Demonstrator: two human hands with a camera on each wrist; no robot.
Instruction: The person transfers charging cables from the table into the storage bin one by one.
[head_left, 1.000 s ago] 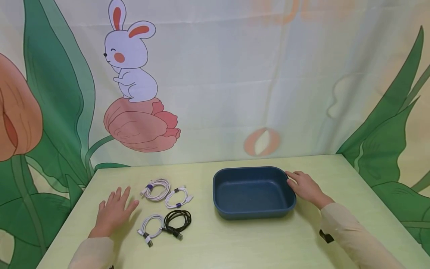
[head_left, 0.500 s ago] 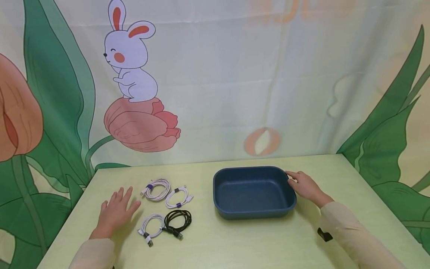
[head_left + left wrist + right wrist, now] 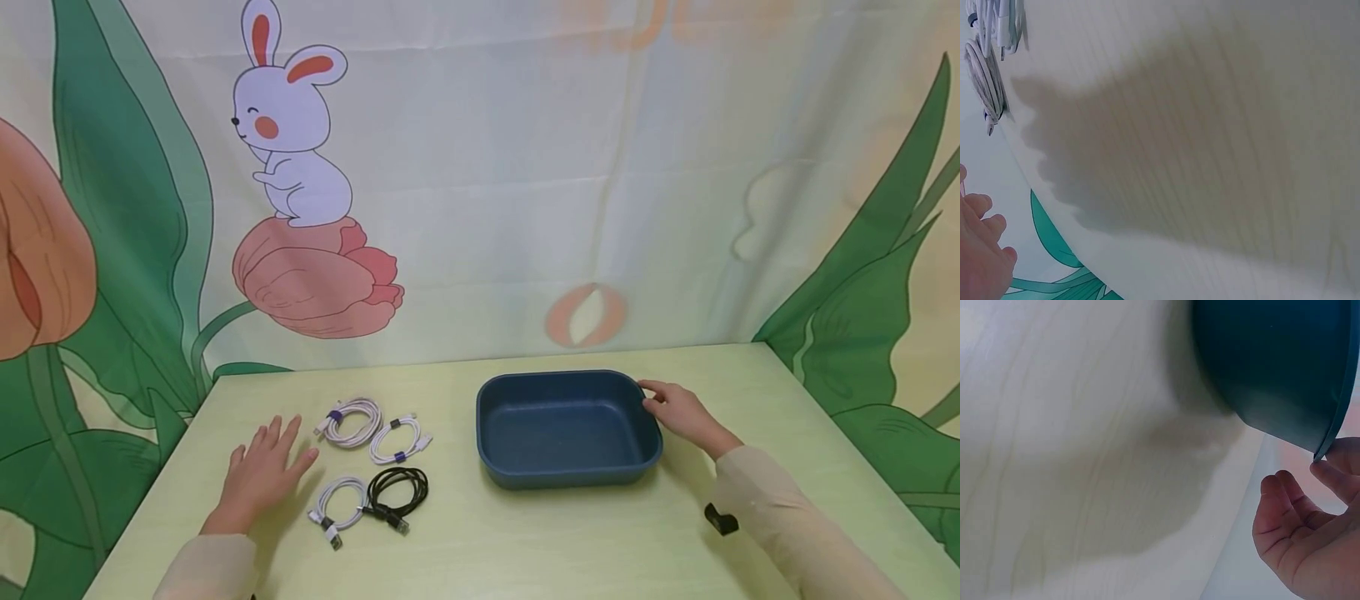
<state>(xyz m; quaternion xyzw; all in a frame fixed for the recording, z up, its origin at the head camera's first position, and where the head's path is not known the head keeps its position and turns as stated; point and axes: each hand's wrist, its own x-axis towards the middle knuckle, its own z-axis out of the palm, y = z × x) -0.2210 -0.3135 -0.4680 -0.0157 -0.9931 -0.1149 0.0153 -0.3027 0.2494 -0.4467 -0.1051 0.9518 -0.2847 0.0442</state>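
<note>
My left hand [image 3: 258, 479] is at the left of the table, palm down with fingers spread, touching no cable. Right of it lie a thick white coiled cable [image 3: 354, 423], a thinner white cable [image 3: 397, 440] with dark ties, another white cable [image 3: 339, 505], and a black cable [image 3: 397, 493]. At the right, my right hand [image 3: 684, 417] pinches the far right corner of a dark blue rectangular basin [image 3: 570, 480]. In the right wrist view, the basin's rim [image 3: 1337, 425] sits between thumb and index finger, while the other fingers [image 3: 1275, 512] curl loosely below.
The pale wood-grain table [image 3: 465, 546] ends at the back against a printed cloth backdrop [image 3: 480, 208] with a rabbit and flowers. A black strap piece [image 3: 721, 519] shows at my right sleeve [image 3: 780, 517].
My left hand has drifted slightly right, toward the cables. The right hand stays at the basin's corner; basin and cables have not moved on the table.
</note>
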